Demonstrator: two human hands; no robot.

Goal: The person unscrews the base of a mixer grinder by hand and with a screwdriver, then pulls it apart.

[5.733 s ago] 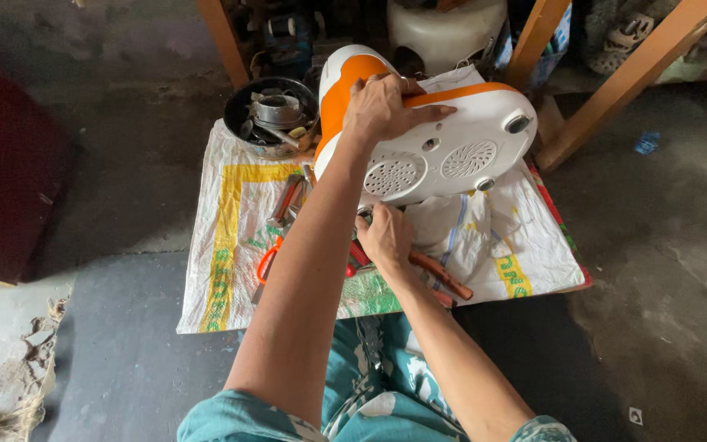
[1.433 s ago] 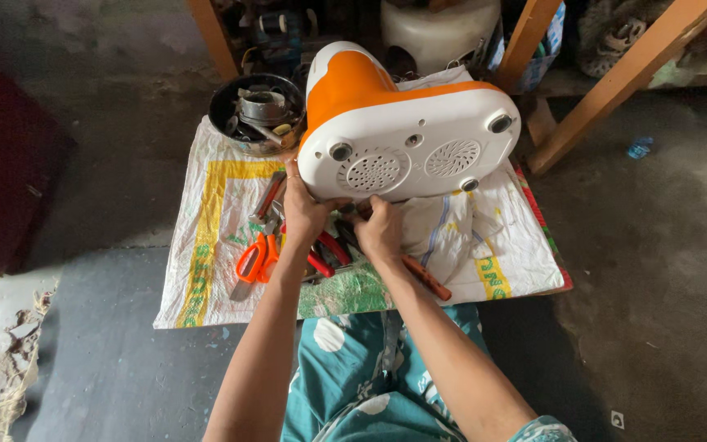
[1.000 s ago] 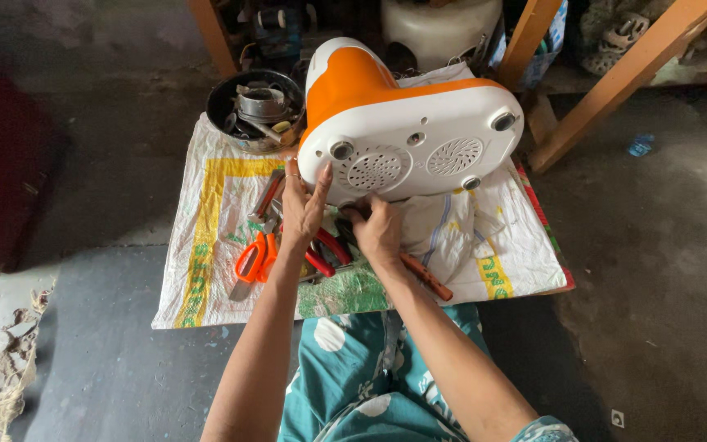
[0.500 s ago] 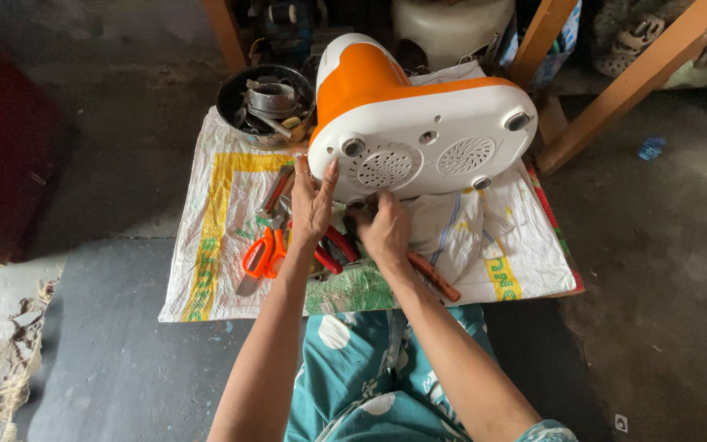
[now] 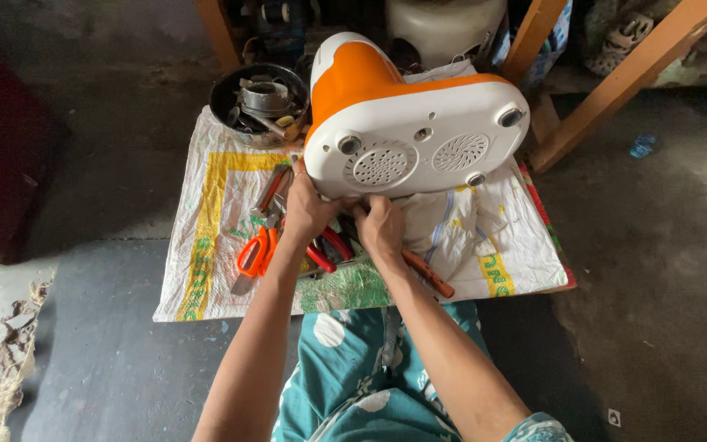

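Left hand [image 5: 308,209]: fingers curled up against the near lower edge of the orange-and-white plastic appliance [image 5: 411,123], gripping its rim; thumb side lies over the tools beneath.

Right hand [image 5: 380,229]: just beside the left, fingers bent and pressed to the same lower edge of the appliance's white underside. Whether it clasps the rim or only pushes against it cannot be told.

Appliance: tipped on its side on the sack, its white base turned toward the camera. The base shows two round vent grilles, round feet near the corners and small screw holes. The orange body curves away behind.

Under the hands: orange-handled scissors [image 5: 255,252], red-handled pliers [image 5: 329,250], an orange-handled tool [image 5: 429,274] lying aslant to the right of the right wrist, and further metal tools in a loose heap.

White crumpled cloth [image 5: 452,225]: lies just right of the right hand, below the appliance.

Woven white plastic sack with yellow and green print [image 5: 206,245]: spread flat on the dark floor, carrying all of the above.

Round dark metal bowl of metal parts [image 5: 259,102]: at the far left corner of the sack, beside the appliance.

Slanting wooden beams [image 5: 632,74]: to the far right.
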